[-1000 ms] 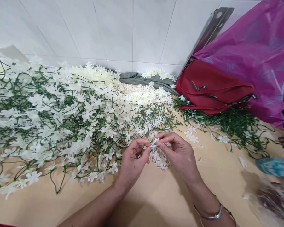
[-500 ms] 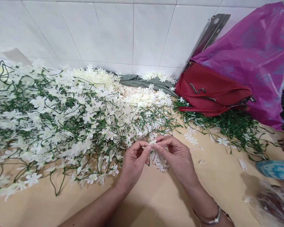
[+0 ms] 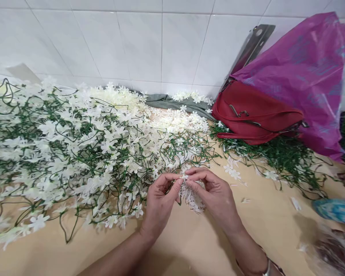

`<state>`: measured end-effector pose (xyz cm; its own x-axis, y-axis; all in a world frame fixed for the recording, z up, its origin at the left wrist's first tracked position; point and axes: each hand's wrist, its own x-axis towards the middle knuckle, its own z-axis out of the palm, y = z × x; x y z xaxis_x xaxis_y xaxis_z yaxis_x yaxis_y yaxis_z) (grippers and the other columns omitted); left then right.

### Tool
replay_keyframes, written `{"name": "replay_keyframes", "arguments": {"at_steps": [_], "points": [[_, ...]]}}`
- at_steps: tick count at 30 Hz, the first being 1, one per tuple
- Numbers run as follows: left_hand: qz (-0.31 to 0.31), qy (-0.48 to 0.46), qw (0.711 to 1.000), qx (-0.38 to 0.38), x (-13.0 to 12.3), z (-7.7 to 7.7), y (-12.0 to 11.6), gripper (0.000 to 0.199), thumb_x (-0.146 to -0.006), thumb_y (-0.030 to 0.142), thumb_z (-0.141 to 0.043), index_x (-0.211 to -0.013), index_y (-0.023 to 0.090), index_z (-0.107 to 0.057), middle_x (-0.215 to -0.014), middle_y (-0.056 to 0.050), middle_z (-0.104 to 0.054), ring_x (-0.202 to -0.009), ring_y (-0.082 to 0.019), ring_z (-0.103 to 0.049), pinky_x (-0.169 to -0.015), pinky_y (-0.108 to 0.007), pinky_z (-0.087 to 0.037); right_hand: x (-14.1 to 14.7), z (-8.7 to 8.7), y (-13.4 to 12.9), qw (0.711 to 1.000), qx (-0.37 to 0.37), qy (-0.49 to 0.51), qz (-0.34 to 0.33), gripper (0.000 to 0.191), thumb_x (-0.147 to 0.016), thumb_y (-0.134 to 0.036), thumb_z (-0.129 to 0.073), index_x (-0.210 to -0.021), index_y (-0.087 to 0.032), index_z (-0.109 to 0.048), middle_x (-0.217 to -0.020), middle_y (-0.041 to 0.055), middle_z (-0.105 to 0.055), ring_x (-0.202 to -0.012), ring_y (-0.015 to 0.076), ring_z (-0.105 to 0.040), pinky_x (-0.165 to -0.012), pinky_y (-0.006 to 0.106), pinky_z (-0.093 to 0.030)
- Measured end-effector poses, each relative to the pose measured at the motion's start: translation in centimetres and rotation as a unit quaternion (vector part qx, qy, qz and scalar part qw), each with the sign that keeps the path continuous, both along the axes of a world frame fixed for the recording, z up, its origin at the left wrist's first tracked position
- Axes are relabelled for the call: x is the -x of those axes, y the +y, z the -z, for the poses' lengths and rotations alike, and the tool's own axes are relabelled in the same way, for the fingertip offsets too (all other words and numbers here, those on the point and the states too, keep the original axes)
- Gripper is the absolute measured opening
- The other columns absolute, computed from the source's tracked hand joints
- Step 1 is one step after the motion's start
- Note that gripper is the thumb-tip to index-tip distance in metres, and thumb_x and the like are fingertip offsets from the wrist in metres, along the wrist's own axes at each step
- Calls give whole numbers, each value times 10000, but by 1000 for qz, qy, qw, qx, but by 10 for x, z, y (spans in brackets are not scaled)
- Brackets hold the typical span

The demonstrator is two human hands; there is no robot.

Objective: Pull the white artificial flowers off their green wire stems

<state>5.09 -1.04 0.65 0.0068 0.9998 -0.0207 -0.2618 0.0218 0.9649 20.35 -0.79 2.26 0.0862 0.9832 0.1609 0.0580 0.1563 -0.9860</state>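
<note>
Between the fingertips of both hands is a small white flower (image 3: 184, 176), at the centre of the head view. My left hand (image 3: 162, 197) pinches it from the left, and a bit of green stem shows below its fingers. My right hand (image 3: 215, 193) is closed on the flower's other side, thumb and forefinger together. A bunch of thin white stamens (image 3: 192, 198) lies just under the fingertips. To the left spreads a large heap of white flowers on green stems (image 3: 83, 149). Loose white petals (image 3: 180, 120) are piled behind my hands.
A red bag (image 3: 255, 111) and a purple plastic bag (image 3: 307, 69) stand at the back right, over green stems (image 3: 287, 155). A blue patterned item (image 3: 334, 211) and a clear plastic bag (image 3: 333, 249) lie at the right edge. A tiled wall (image 3: 138, 46) is behind.
The view has tilted slightly up, showing more wall. My fingertips remain together at the flower, whose petals now show more spread between them.
</note>
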Motion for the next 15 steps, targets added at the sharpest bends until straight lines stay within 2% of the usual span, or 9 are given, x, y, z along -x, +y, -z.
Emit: {"name": "replay_keyframes", "arguments": {"at_steps": [5,8,12,15], "points": [[16,35,999,-37,1,8,-3,132,-958,321,-725,-967,195,-765,-694,36,-631,-561,-65,-531,-542,-168,-456,2,2,-2,1000,-16,-13,9,41,-877,-243,-773,-840,-258,-781,-913,44,-759,-947,223,-697,-899,377,-524],[29,55,997,-49,3,9,-3,141,-979,320,-703,-1003,198,-771,-718,23,-656,-570,-72,-538,-554,-182,-460,1,0,-1,999,-29,-18,14,69,-883,-248,-763,-815,-257,-761,-940,46,-748,-990,225,-683,-917,372,-510],[45,23,998,-47,4,6,-2,221,-1019,345,-651,-1172,204,-723,-1000,-56,-793,-651,-95,-655,-676,-233,-547,-8,-2,3,998,25,31,47,109,-892,-312,-770,-817,-254,-715,-1082,46,-752,-1017,207,-665,-888,334,-503],[51,-40,998,-25,5,2,-1,286,-997,364,-691,-1230,202,-654,-1101,-87,-819,-671,-104,-714,-791,-284,-593,-16,1,7,994,68,89,17,138,-883,-367,-794,-838,-262,-717,-1098,32,-764,-989,192,-673,-868,314,-505]]}}
